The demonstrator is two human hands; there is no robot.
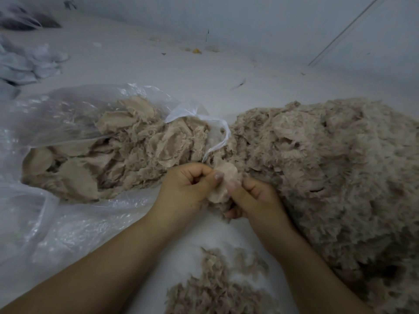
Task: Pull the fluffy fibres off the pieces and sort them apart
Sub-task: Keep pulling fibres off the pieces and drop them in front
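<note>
While both hands meet at centre, the left hand pinches a small beige piece between thumb and curled fingers, and the right hand pinches the same piece from the other side, fingers curled under it. The piece sits just in front of a clear bag lying open on the left, stuffed with more beige pieces. A big fluffy heap fills the right, touching the right hand. A smaller fibre pile lies near, between the forearms, on the pale floor.
</note>
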